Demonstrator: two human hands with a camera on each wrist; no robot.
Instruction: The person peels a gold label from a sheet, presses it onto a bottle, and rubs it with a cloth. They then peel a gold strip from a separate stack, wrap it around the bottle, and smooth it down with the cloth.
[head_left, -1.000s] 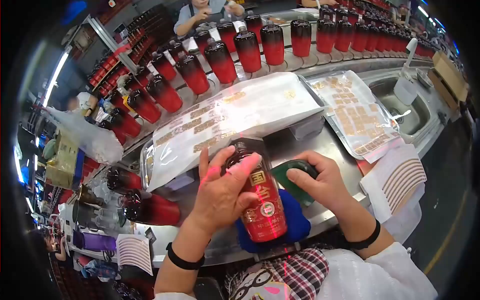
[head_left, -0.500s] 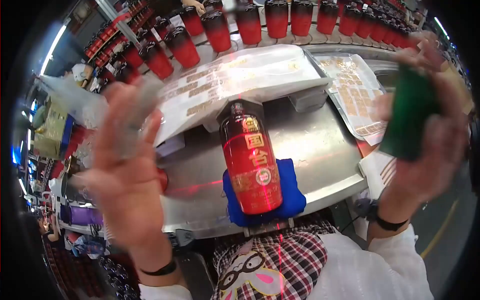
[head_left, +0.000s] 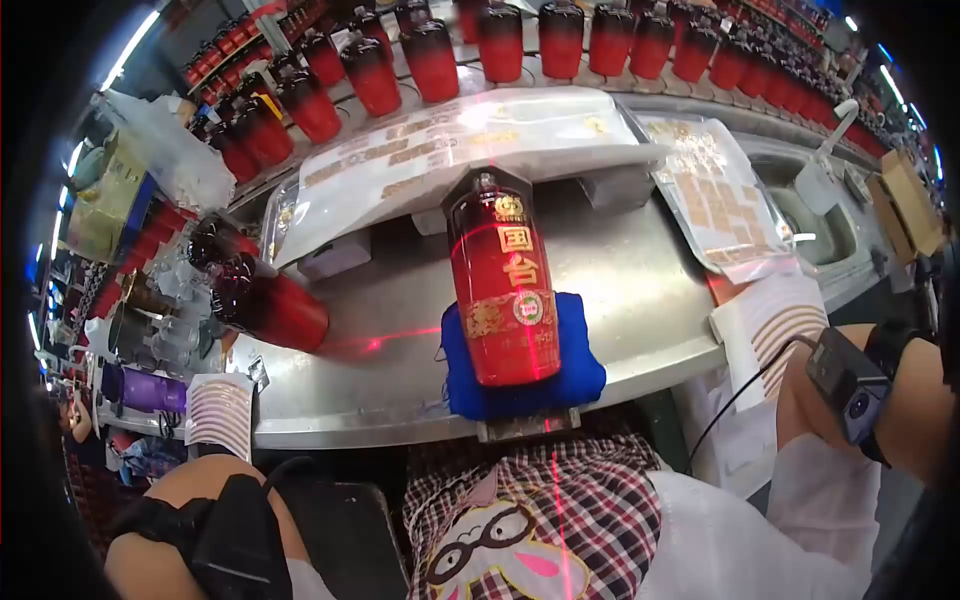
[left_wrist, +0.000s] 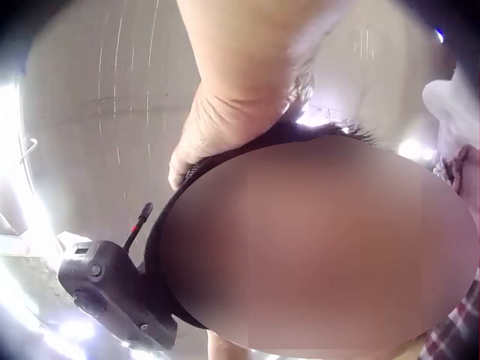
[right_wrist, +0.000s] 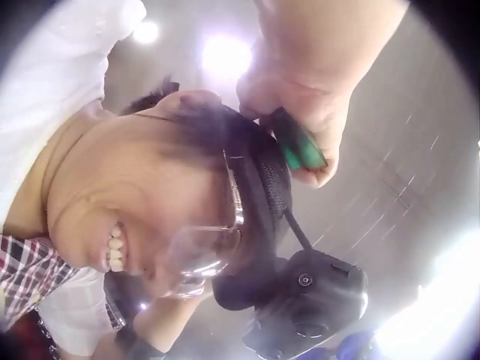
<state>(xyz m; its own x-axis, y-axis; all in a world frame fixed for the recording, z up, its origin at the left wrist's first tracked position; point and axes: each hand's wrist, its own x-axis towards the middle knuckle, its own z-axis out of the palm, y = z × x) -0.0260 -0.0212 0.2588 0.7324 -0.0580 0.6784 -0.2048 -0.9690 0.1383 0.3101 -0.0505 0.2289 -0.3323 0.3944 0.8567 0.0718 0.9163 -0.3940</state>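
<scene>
Both hands are raised to the person's head, out of the head view. In the left wrist view my left hand (left_wrist: 240,105) rests at the dark head strap (left_wrist: 166,225), its fingers largely hidden. My right hand (right_wrist: 307,97) grips a flat green piece (right_wrist: 300,144) beside the head strap in the right wrist view. A head camera (right_wrist: 311,296) sits on the strap's front. Below, a red-and-black glass bottle (head_left: 505,300) with gold lettering lies tilted on a blue cloth (head_left: 578,350), neck away from the person, with neither hand on it.
A paper-covered tray (head_left: 570,125) of gold decals stands behind the bottle, another decal tray (head_left: 715,200) to its right. Two more red bottles (head_left: 275,310) lie at the left. A row of bottles (head_left: 500,50) lines the back, and a sink (head_left: 825,225) is far right.
My left hand has left the bottle, and both hands have risen out of the head view to the head. The green piece has gone up with my right hand. The bottle stays on the cloth.
</scene>
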